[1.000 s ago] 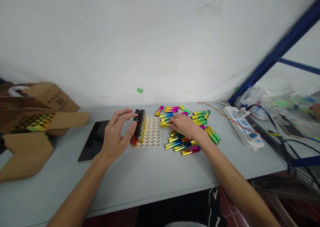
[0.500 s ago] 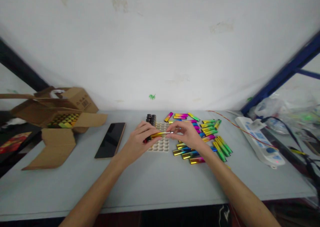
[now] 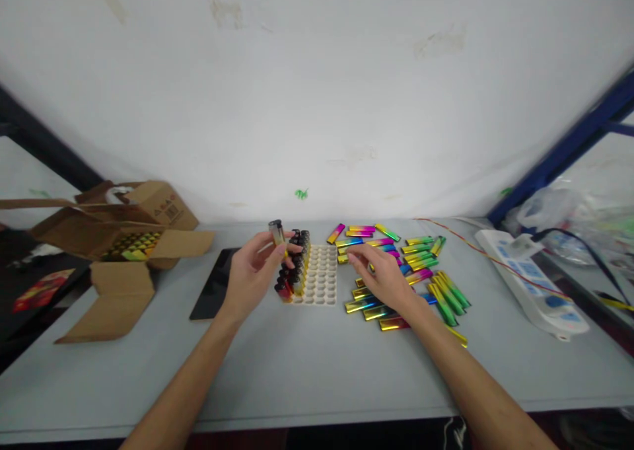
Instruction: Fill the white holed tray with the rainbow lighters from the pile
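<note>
My left hand (image 3: 255, 271) pinches a lighter (image 3: 279, 234) upright by its body, its dark, metallic top above the fingers. It is raised just left of a white tray of round holes (image 3: 321, 275). Rows of dark-topped lighters (image 3: 297, 265) stand in the tray's left part, partly hidden by that hand. Over the left side of a loose pile of shiny, coloured flat tubes (image 3: 367, 302) hovers my right hand (image 3: 381, 275). Its fingers are bent and apart, the tips close to a yellow tube (image 3: 343, 259); whether they touch it I cannot tell.
A black phone (image 3: 214, 285) lies left of the tray. Farther left, an open cardboard box (image 3: 123, 291) holds several yellow pieces. A white power strip (image 3: 532, 285) with cables and a thin red-yellow wire (image 3: 475, 255) lie at the right. Behind the table rises a white wall (image 3: 317, 106).
My hands, together over the tray before, have separated. My left hand has turned the lighter upright and moved left; my right hand has shifted slightly right to the tubes. More tray shows.
</note>
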The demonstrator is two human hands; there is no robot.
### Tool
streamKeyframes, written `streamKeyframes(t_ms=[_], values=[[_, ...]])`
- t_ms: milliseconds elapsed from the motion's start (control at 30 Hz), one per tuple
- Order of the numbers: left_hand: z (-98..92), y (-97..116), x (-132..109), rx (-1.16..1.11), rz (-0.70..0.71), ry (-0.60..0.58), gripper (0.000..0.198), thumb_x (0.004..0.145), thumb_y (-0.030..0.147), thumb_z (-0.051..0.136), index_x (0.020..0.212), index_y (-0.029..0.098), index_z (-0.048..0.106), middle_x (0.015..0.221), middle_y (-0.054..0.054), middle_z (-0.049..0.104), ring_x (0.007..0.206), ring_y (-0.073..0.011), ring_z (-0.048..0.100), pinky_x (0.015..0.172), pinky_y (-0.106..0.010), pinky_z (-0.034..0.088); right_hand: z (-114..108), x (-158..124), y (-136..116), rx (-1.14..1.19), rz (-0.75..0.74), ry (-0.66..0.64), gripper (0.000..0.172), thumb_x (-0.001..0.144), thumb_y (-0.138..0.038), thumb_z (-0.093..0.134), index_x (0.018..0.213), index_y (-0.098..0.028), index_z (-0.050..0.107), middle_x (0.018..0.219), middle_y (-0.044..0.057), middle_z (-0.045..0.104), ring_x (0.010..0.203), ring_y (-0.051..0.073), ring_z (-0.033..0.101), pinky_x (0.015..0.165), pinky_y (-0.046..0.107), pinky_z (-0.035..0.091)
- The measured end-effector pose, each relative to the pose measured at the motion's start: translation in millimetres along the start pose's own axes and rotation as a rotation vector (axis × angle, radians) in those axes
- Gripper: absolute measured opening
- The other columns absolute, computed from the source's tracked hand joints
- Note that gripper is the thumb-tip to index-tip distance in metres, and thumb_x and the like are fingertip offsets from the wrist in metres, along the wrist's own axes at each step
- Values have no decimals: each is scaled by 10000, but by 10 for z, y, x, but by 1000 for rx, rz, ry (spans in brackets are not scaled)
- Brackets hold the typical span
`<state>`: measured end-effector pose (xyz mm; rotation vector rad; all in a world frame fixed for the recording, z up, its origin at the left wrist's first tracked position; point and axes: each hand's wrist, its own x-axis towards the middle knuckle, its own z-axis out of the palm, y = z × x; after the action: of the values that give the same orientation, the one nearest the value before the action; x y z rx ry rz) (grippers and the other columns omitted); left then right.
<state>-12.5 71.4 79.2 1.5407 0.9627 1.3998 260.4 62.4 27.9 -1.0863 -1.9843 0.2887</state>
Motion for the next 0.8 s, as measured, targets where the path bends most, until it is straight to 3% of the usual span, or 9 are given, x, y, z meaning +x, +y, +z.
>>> streamKeyframes(t_ms=[100, 267, 433, 600, 667, 800], values=[[-17, 28, 16, -168, -82, -41, 286, 924, 393, 758, 1057, 183, 615, 989, -83, 772, 674, -121, 644, 550, -221, 457, 16, -10, -36, 7, -6, -27, 232, 1105, -338, 486, 1193, -220, 665, 1048, 77, 755, 884, 200, 715, 823, 332, 575], [22, 119, -30, -309, -266, -204, 367, 911, 318, 740, 1216, 226, 557, 802, 3, 694, 587, -101, 537, 560, -231, 410, 20, -9, -93, 12, -4, -60, 222, 1111, -324, 467, 1202, -238, 650, 1089, 77, 759, 928, 209, 721, 838, 344, 569], [233, 155, -151, -393, -424, -304, 289, 907, 419, 732, 1018, 228, 546, 648, 73, 513, 510, -75, 396, 505, -200, 302, 36, -4, -102, -14, -5, -82, 220, 1106, -311, 468, 1196, -230, 652, 1102, 83, 763, 954, 218, 720, 848, 344, 558], [523, 22, -331, -382, -562, -493, 571, 852, 708, 698, 708, 188, 509, 543, 98, 309, 460, -50, 233, 448, -192, 184, 37, 0, -85, -21, 0, -69, 236, 1107, -323, 469, 1185, -214, 663, 1068, 84, 769, 891, 209, 716, 809, 329, 548], [628, -75, -398, -315, -551, -475, 638, 824, 748, 693, 612, 199, 445, 509, 91, 299, 444, -50, 239, 433, -200, 183, 26, 0, -77, -12, 2, -47, 238, 1105, -327, 478, 1192, -211, 666, 1072, 83, 768, 893, 205, 715, 817, 325, 548], [775, -268, -476, -190, -517, -329, 662, 805, 734, 682, 536, 227, 351, 466, 81, 296, 421, -56, 260, 407, -211, 181, 11, 1, -63, -23, 21, -28, 246, 1106, -342, 476, 1179, -219, 677, 1080, 82, 766, 913, 210, 713, 828, 331, 544]])
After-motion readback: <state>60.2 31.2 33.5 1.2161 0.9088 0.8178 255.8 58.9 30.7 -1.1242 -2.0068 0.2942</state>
